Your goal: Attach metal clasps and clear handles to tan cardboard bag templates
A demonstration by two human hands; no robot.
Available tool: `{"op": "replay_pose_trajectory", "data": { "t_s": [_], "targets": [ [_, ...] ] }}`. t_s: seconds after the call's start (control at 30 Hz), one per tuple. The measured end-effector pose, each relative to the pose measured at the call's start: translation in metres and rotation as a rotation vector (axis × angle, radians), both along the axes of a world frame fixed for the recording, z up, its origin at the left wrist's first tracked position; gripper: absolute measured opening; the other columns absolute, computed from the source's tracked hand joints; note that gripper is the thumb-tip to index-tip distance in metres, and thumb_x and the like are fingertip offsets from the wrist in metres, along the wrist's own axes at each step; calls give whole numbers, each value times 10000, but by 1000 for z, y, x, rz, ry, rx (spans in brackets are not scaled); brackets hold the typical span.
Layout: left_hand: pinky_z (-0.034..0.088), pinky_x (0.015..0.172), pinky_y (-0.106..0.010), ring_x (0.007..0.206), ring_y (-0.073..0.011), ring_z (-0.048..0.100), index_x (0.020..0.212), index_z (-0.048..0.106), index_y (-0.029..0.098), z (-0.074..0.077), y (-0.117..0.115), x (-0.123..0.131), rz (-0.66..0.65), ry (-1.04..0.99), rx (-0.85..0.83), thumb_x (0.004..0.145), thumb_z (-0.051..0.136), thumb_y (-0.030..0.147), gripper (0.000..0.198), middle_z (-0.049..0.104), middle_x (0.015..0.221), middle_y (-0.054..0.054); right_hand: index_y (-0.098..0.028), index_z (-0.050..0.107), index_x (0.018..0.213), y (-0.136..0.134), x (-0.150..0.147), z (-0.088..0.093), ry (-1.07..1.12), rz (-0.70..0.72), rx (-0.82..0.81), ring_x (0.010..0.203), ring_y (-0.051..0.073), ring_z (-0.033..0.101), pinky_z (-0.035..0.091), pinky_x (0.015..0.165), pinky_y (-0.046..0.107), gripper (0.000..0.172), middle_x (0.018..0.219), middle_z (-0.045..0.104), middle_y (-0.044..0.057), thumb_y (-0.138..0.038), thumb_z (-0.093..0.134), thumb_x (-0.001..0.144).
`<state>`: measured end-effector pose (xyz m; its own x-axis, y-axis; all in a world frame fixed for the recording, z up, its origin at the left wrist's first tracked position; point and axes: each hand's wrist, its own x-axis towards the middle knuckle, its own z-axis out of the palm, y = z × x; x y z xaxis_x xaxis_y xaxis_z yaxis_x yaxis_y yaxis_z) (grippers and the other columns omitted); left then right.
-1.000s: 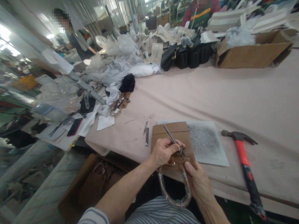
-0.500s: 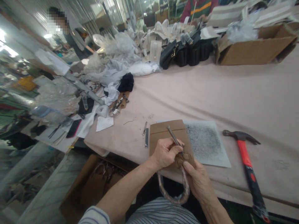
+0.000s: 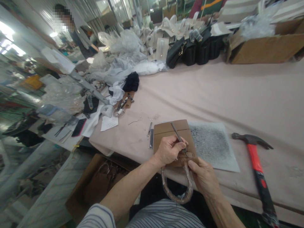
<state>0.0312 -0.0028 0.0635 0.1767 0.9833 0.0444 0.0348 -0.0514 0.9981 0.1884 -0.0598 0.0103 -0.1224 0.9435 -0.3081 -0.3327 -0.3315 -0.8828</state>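
A brown bag panel [image 3: 167, 131] lies at the table's near edge, its plastic-wrapped loop handle [image 3: 178, 200] hanging toward my body. My left hand [image 3: 169, 149] is closed around a slim metal punch [image 3: 176, 132], tilted with its lower tip on the panel near the handle's base. My right hand [image 3: 204, 174] pinches the panel's near right edge beside the handle, thumb on top. Under the panel and to its right is a grey, worn board [image 3: 213, 145]. A claw hammer [image 3: 257, 167] with a red and black grip rests farther right.
Two small metal tools [image 3: 151, 138] lie left of the panel. Black bags [image 3: 198, 52], plastic wrap [image 3: 128, 47] and a cardboard box [image 3: 266, 49] line the far side. A phone [image 3: 79, 127] sits at the left; an open carton [image 3: 83, 196] stands below the table. Another person [image 3: 79, 41] stands far left.
The punch has shifted slightly, and its lower tip now shows on the panel by the handle's base. The whole view has shifted a little; both hands keep their grips.
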Motion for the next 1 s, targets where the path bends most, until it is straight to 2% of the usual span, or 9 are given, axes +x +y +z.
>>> {"op": "replay_pose_trajectory", "data": {
  "t_s": [0.17,0.37,0.5,0.63,0.8,1.0],
  "targets": [
    [567,765,-278,812,-192,701,889,719,124,-1,2,-1,13,56,106,873,632,266,167,761,903,-105,-209,767,883,6,-4,-2,45,-25,-35,649,192,526,489,779,396,422,698,638,27,-526,879,629],
    [563,758,-278,799,-192,704,889,719,140,-5,8,-2,14,170,227,865,620,242,145,763,881,-91,-210,741,824,11,-7,-2,57,-33,-72,628,176,503,465,720,348,404,642,595,5,-525,885,618],
    [562,763,-287,803,-198,709,889,715,148,-15,14,-3,16,199,252,866,612,255,150,763,879,-89,-196,729,806,15,-7,0,40,-11,-97,638,186,536,447,648,318,413,642,615,17,-526,885,613],
    [561,776,-291,791,-199,713,872,703,162,-31,18,-3,9,276,289,851,621,261,130,756,852,-76,-185,724,798,16,-7,3,12,27,-141,640,218,587,471,619,334,365,680,668,47,-461,870,610],
    [562,766,-296,770,-205,711,849,686,161,-46,19,-1,-19,339,330,854,619,259,119,736,825,-77,-182,755,823,9,-4,7,-38,21,-196,686,255,649,528,636,362,321,760,725,85,-378,838,583],
    [562,805,-297,803,-202,700,841,677,179,-44,17,-1,-97,419,319,846,645,223,55,725,841,-63,-208,749,786,-7,7,14,-124,7,-253,718,280,690,561,653,395,371,811,751,96,-490,856,568]
  ]
}}
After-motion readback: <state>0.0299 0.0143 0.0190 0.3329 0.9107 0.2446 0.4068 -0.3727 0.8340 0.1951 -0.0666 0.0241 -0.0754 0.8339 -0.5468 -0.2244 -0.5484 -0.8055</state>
